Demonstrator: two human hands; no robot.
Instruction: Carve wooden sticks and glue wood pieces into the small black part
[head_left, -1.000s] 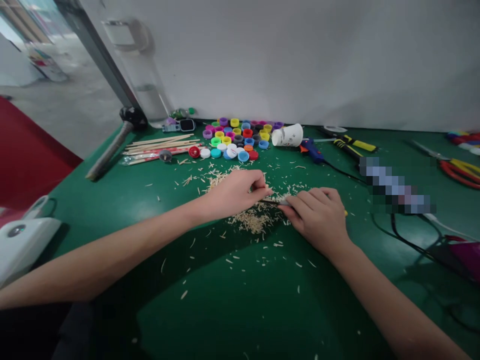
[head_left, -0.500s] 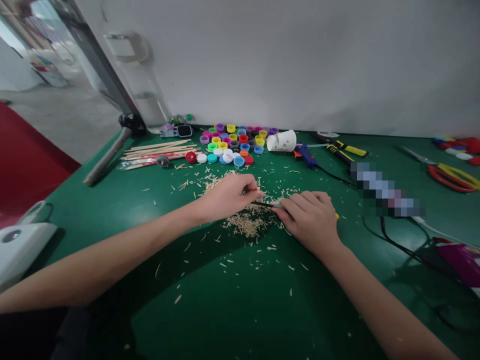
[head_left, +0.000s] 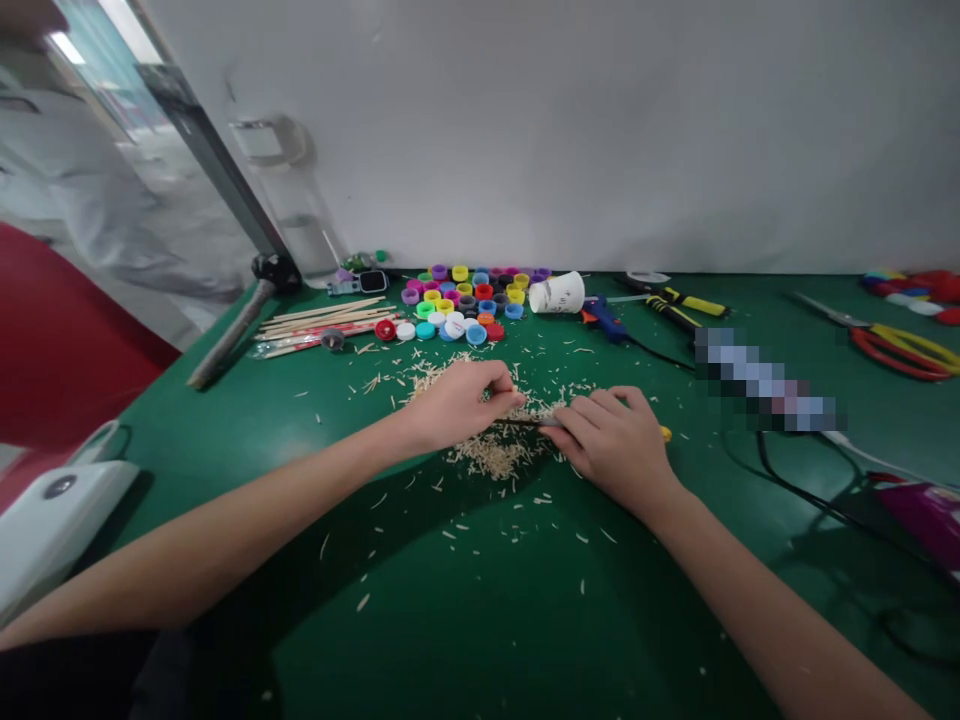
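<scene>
My left hand is closed in a pinch on a small pale piece, seemingly wood, most of it hidden by the fingers. My right hand wraps round a utility knife. Its thin dark blade points left, just below my left fingertips, and a yellow end shows beyond the right hand. Whether the blade touches the pale piece I cannot tell. Wood shavings lie heaped under both hands, with loose slivers scattered around on the green table.
Behind the hands are coloured bottle caps, wooden sticks, a tipped paper cup and a blue glue gun. A hammer and white device lie left; scissors and cables right. A person stands beyond.
The knife blade has shifted slightly left and down relative to my left fingertips. Both hands keep their grips. The view has moved a little, and a person in pale clothes now appears at far left.
</scene>
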